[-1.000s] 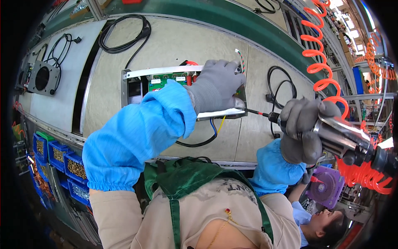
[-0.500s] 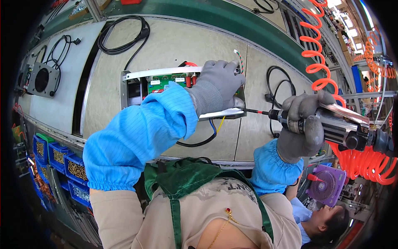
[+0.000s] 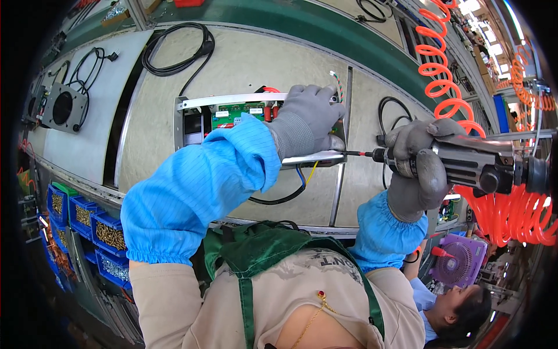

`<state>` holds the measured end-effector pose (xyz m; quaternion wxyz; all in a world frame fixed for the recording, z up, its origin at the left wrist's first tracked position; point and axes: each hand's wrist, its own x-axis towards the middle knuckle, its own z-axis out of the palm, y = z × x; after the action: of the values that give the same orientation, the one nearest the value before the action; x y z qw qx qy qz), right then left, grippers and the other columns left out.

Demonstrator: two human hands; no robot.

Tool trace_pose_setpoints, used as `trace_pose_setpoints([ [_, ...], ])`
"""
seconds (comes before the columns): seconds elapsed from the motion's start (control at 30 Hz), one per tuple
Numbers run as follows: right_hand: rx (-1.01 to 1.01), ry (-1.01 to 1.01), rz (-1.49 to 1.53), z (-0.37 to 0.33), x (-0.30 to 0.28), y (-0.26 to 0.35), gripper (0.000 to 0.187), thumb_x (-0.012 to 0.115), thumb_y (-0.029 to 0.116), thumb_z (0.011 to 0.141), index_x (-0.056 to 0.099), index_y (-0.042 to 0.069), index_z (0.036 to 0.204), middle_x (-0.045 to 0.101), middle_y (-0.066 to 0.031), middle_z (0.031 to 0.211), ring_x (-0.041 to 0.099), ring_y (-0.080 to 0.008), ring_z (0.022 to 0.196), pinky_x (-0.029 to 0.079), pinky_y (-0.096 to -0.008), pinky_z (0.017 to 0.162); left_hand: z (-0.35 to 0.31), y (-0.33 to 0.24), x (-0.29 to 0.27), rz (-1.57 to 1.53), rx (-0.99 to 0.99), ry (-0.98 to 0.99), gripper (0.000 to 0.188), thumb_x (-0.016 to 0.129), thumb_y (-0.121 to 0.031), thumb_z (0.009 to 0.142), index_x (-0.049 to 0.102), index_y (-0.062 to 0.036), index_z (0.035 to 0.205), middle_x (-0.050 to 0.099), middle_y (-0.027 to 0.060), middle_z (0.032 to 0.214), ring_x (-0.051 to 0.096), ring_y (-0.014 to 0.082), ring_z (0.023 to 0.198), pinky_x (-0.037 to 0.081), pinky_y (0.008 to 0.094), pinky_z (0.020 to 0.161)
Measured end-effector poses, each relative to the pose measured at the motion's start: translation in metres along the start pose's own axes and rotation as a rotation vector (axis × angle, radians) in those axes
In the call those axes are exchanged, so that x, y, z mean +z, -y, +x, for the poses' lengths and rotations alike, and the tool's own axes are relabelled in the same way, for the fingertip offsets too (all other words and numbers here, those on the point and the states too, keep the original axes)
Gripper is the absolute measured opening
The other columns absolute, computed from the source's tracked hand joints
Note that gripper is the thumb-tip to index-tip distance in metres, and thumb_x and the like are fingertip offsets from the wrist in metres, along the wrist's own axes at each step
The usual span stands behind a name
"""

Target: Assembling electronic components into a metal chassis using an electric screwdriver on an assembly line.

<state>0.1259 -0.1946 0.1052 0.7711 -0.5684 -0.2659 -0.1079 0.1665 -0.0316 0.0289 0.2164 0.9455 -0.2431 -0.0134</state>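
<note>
Driver (image 3: 474,164) (one only) in the right hand (image 3: 431,173).

Blue bins (image 3: 82,233) hold small parts (image 3: 109,235); a purple fan (image 3: 457,263) stands near a co-worker (image 3: 462,317).

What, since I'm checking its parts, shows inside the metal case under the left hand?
Inside the case, a green board, red parts and a dark piece at the left end show. The left hand and blue sleeve hide what lies beneath them.
</note>
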Motion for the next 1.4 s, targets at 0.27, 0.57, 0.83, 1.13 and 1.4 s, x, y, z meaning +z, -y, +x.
trace_pose_setpoints([
  [0.27, -0.032, 0.012, 0.017, 0.004, -0.003, 0.0, 0.037, 0.062, 0.001, 0.073, 0.049, 0.0, 0.107, 0.05, -0.0077, 0.064, 0.053, -0.0196, 0.055, 0.049, -0.0392, 0.062, 0.001, -0.001, 0.001, 0.004, 0.002, -0.016, 0.057, 0.073, -0.051, 0.07, 0.063, -0.0133, 0.111, 0.047, 0.0179, 0.133, 0.048, 0.0343, 0.119, 0.034, 0.0455, 0.1],
  [0.57, 0.019, -0.054, -0.05, 0.006, 0.011, -0.005, 0.043, 0.06, 0.006, 0.073, 0.049, -0.003, 0.114, 0.048, -0.0054, 0.067, 0.048, -0.0158, 0.055, 0.044, -0.0346, 0.059, -0.005, 0.002, 0.001, -0.008, -0.028, -0.036, 0.052, 0.072, -0.048, 0.07, 0.064, -0.0127, 0.107, 0.051, 0.0152, 0.124, 0.05, 0.0331, 0.115, 0.036, 0.0455, 0.097],
  [0.83, -0.041, 0.006, -0.009, 0.008, -0.012, -0.003, 0.049, 0.059, 0.009, 0.072, 0.049, -0.004, 0.118, 0.048, -0.0052, 0.064, 0.048, -0.014, 0.053, 0.048, -0.0364, 0.059, -0.117, -0.032, 0.007, -0.082, 0.051, -0.866, 0.047, 0.069, -0.01, 0.07, 0.054, -0.0088, 0.114, 0.051, 0.0168, 0.121, 0.052, 0.0343, 0.109, 0.044, 0.0427, 0.089],
  [1.13, -0.027, 0.042, -0.007, 0.017, -0.024, -0.013, 0.049, 0.062, 0.017, 0.075, 0.048, -0.003, 0.118, 0.046, -0.0031, 0.071, 0.048, -0.013, 0.059, 0.045, -0.0321, 0.059, -0.222, 0.026, 0.054, -0.011, -0.58, -0.904, 0.058, 0.059, -0.003, 0.075, 0.044, -0.0033, 0.13, 0.052, 0.0192, 0.115, 0.053, 0.0377, 0.103, 0.045, 0.0431, 0.09],
  [1.4, 0.138, -0.096, 0.188, 0.006, -0.037, 0.011, 0.05, 0.058, 0.018, 0.078, 0.048, -0.001, 0.123, 0.044, -0.0029, 0.075, 0.043, -0.0119, 0.067, 0.038, -0.0293, 0.059, -0.212, 0.047, 0.042, -0.58, -0.833, -0.722, 0.047, 0.064, -0.008, 0.073, 0.052, -0.0053, 0.118, 0.063, 0.0197, 0.095, 0.064, 0.0341, 0.089, 0.051, 0.0407, 0.077],
])
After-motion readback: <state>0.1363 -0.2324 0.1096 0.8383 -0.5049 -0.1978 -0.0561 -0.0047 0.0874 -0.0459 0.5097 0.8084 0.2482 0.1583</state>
